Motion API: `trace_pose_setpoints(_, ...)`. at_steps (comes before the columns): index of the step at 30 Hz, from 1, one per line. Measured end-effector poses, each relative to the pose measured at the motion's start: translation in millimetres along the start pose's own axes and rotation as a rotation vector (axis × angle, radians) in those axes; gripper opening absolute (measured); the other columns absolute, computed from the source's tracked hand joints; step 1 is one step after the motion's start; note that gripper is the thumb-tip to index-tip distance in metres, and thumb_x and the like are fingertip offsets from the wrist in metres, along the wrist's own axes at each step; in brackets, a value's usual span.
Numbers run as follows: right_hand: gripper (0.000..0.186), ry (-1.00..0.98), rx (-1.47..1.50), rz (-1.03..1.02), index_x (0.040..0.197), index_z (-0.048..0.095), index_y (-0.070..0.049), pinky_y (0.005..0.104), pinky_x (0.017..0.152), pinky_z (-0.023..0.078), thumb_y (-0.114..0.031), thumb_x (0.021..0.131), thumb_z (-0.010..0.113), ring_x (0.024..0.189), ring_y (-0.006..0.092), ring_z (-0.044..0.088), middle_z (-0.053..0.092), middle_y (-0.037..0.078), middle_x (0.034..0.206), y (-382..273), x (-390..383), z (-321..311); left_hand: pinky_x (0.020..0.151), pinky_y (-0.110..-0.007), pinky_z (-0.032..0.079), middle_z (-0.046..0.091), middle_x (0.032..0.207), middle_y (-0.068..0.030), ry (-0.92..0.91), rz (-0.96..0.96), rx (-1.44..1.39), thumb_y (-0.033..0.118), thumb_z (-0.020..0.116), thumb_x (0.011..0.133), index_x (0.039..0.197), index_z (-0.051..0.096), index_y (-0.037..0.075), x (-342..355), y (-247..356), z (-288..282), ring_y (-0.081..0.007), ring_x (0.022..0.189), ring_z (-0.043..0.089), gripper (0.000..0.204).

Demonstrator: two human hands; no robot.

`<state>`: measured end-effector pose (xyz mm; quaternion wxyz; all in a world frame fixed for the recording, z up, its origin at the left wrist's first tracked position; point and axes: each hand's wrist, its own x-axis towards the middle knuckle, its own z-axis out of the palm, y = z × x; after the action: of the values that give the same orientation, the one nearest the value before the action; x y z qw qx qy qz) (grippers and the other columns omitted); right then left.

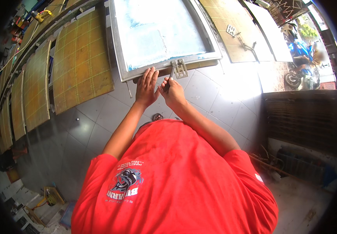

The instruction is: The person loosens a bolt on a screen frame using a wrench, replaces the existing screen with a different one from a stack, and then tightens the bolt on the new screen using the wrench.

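A screen-printing frame point(123, 46) with a grey metal border and a pale, blue-stained mesh lies ahead of me. My left hand point(148, 89) rests its outstretched fingers on the frame's near edge. Beside it, my right hand point(173, 93) is closed round a tool with a dark handle and metal shaft point(172, 73); the grip hides much of it, so its exact kind does not show. The shaft reaches up to a slotted metal hinge clamp point(180, 69) at the near edge of the frame. Whether the tool's tip touches the clamp is unclear.
Yellowish printing boards with green grid lines point(83, 58) stand in a row at left. Another board point(236, 29) at right carries a second slotted metal piece point(230, 30). A thin rod point(129, 90) hangs below the frame. Grey floor tiles point(94, 105) lie underneath; a motorbike point(303, 74) stands outside.
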<state>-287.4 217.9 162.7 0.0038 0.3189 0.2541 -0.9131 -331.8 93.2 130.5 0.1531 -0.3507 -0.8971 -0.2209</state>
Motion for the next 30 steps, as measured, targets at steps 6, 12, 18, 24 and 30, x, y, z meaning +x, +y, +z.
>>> trace_pose_setpoints(6, 0.022, 0.039, 0.035, 0.008, 0.093, 0.049, -0.005, 0.0310, 0.073, 0.049, -0.022, 0.098, 0.036, 0.071, 0.0129, 0.051, 0.050, 0.002, 0.076, 3.0, -0.2, 6.4, 0.103, -0.038, 0.029, 0.031, 0.143, -0.0081, 0.010, 0.008, -0.005, 0.018, 0.061, 0.075, 0.137, 0.033, 0.011, -0.1, -0.8, -0.6, -0.0235, 0.133, 0.028, 0.068)
trace_pose_setpoints(12, 0.021, -0.017, -0.006, 0.023, 0.092, 0.049, -0.006, 0.0232, 0.055, 0.041, -0.023, 0.098, 0.038, 0.063, 0.0111, 0.045, 0.045, 0.000, 0.072, 0.8, 7.1, -6.3, 0.103, -0.038, 0.030, 0.031, 0.143, -0.0074, -0.023, 0.010, -0.025, 0.021, 0.065, 0.074, 0.138, 0.032, 0.012, 0.4, -1.1, -3.7, -0.0229, 0.133, 0.028, 0.073)
trace_pose_setpoints(18, 0.021, 0.008, -0.211, 0.030, 0.092, 0.050, -0.005, 0.0205, 0.043, 0.033, -0.024, 0.097, 0.041, 0.053, 0.0084, 0.042, 0.042, -0.002, 0.067, -10.8, 1.6, -4.3, 0.100, -0.037, 0.033, 0.032, 0.142, -0.0052, -0.013, 0.043, 0.004, 0.024, 0.067, 0.074, 0.137, 0.033, 0.013, 0.6, -8.0, -1.3, -0.0209, 0.132, 0.030, 0.073)
trace_pose_setpoints(24, 0.026, -0.044, -0.767, 0.069, 0.090, 0.057, -0.001, 0.0205, 0.038, 0.027, -0.024, 0.094, 0.046, 0.047, 0.0058, 0.037, 0.040, -0.004, 0.061, -86.6, -3.5, -37.6, 0.098, -0.038, 0.034, 0.033, 0.142, -0.0047, -0.014, 0.023, 0.017, 0.027, 0.065, 0.076, 0.137, 0.034, 0.013, -1.2, -11.6, 6.3, -0.0211, 0.131, 0.030, 0.070)
trace_pose_setpoints(30, 0.028, -0.255, -1.932, -0.132, 0.080, 0.071, -0.010, 0.0286, 0.045, 0.038, -0.036, 0.083, 0.059, 0.050, 0.0116, 0.047, 0.054, 0.003, 0.056, -186.3, 44.6, -8.4, 0.102, -0.042, 0.030, 0.031, 0.142, -0.0104, -0.022, 0.048, -0.012, 0.026, 0.064, 0.077, 0.138, 0.031, 0.011, 1.6, -7.0, 4.9, -0.0294, 0.131, 0.029, 0.071)
